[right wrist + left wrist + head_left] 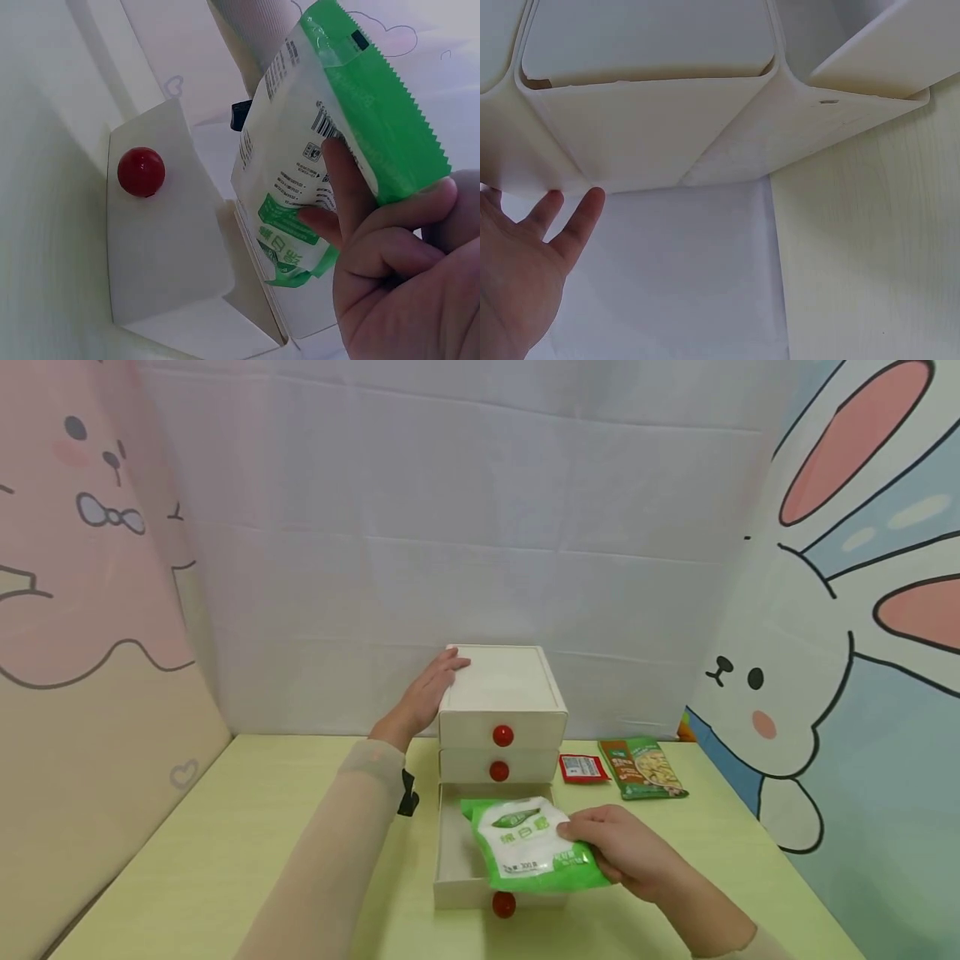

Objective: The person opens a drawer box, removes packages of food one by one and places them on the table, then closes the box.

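Note:
A white cabinet (501, 678) with three stacked drawers and red knobs stands on the table; its bottom drawer (459, 852) is pulled out. My left hand (427, 689) rests with extended fingers against the cabinet's upper left side; the left wrist view shows this hand (536, 262) beside the cabinet wall. A green and white plastic packet (525, 843) hangs tilted over the open drawer. Its right edge is pinched by my right hand (626, 847), with the thumb on top. In the right wrist view, fingers (349, 184) lie along the packet's printed back.
Right of the cabinet lie a small red packet (583, 768) and a green and brown food packet (643, 768). A white cloth (465, 527) hangs behind the table (285, 810). Printed cartoon panels flank both sides.

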Demonstrator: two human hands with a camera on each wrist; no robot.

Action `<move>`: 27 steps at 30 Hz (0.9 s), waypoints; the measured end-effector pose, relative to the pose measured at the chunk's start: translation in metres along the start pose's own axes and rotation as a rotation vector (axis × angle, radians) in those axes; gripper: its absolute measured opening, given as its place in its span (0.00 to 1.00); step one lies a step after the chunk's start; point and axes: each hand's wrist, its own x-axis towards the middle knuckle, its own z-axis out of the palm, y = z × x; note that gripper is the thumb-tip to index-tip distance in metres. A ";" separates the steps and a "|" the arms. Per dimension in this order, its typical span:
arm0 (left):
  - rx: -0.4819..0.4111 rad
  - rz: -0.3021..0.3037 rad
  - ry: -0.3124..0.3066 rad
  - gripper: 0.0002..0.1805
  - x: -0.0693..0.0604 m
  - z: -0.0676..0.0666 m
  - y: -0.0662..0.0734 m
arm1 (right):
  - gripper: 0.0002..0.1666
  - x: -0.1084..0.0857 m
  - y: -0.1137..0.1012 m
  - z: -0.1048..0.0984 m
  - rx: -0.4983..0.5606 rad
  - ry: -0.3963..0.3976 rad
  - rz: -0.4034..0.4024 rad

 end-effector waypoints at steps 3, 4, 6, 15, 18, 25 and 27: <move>-0.002 0.006 0.002 0.31 0.001 0.001 0.000 | 0.19 -0.014 -0.001 -0.010 0.024 -0.014 0.010; -0.002 0.007 0.000 0.31 0.001 0.001 -0.001 | 0.20 -0.018 -0.001 -0.013 0.031 -0.018 0.013; 0.001 0.004 -0.001 0.31 0.001 0.001 -0.001 | 0.20 -0.026 0.000 -0.020 0.045 -0.027 0.014; 0.002 -0.011 0.002 0.32 0.001 0.000 -0.002 | 0.23 -0.049 0.011 -0.055 0.101 -0.033 0.018; 0.001 -0.013 0.001 0.32 0.000 0.000 -0.002 | 0.25 -0.051 0.015 -0.065 0.133 -0.012 0.030; -0.001 -0.014 0.002 0.32 0.001 0.000 -0.002 | 0.24 -0.049 0.031 -0.088 0.080 0.112 0.054; -0.001 -0.012 0.000 0.32 0.001 0.000 -0.001 | 0.24 -0.047 0.038 -0.093 0.061 0.149 0.058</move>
